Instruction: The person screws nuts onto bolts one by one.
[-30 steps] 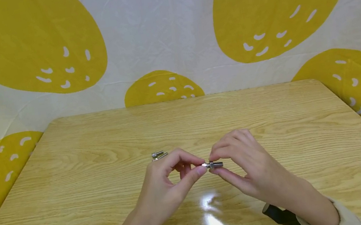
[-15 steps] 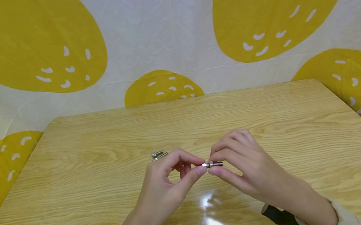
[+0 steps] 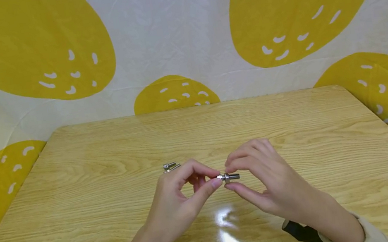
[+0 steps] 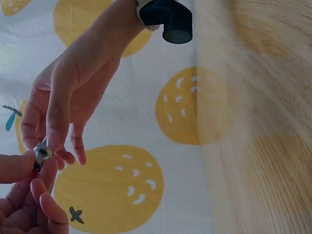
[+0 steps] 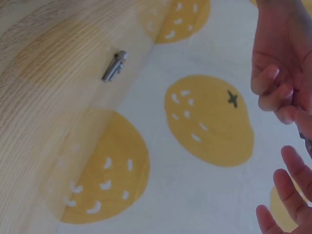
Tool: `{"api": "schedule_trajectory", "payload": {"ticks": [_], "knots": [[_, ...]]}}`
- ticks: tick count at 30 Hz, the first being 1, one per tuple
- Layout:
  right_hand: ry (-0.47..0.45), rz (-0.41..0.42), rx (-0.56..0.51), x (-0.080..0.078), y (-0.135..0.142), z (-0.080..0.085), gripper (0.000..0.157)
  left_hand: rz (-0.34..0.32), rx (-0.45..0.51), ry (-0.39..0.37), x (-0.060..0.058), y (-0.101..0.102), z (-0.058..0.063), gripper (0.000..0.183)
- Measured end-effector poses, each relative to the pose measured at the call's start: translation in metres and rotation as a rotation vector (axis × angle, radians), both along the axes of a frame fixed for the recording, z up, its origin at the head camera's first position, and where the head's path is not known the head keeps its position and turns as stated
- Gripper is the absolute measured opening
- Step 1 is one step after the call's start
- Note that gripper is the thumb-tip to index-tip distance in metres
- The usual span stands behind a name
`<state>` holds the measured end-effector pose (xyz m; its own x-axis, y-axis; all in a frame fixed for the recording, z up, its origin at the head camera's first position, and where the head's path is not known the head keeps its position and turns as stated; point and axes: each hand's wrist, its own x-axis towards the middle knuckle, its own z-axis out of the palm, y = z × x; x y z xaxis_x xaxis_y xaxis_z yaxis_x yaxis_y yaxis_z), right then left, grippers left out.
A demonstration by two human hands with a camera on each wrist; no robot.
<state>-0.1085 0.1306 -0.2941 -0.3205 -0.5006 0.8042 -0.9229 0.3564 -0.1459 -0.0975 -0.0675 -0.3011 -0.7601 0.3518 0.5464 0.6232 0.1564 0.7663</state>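
Observation:
In the head view my left hand [image 3: 183, 198] pinches a silver bolt [image 3: 235, 176] by its left end, between thumb and forefinger. The bolt lies level above the table, its threaded end pointing right. Around its shank sits a hex nut [image 3: 227, 178], also plain in the left wrist view as a shiny nut [image 4: 42, 148]. My right hand [image 3: 273, 176] has thumb and forefinger curled about the nut, with a slight gap at the thumb; its other fingers are raised. At the right wrist view's edge, the bolt [image 5: 307, 139] is mostly cut off.
Two more silver bolts [image 3: 170, 166] lie on the wooden table [image 3: 109, 158] beyond my left hand, partly hidden by it. A white cloth [image 3: 169, 28] with yellow fruit prints hangs behind the table. Black wrist-camera mounts [image 3: 303, 233] are below both wrists.
My right thumb and forefinger shift slightly around the nut: the thumb pressed it half a second ago and is now a little lower. My left hand and the bolt stay put.

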Motion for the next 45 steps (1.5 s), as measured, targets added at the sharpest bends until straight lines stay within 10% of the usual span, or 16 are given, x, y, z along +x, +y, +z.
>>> {"api": "schedule_trajectory", "payload": {"ticks": [27,45], "knots": [[-0.082,-0.104,0.071,0.0019,0.0007,-0.0051,0.038,0.016,-0.01,-0.024,0.0015,0.0,0.0006,0.004],[0.051,0.026,-0.037,0.0001,-0.0028,0.0041,0.024,0.042,-0.021,-0.064,0.0028,-0.0011,0.0029,0.007]]}}
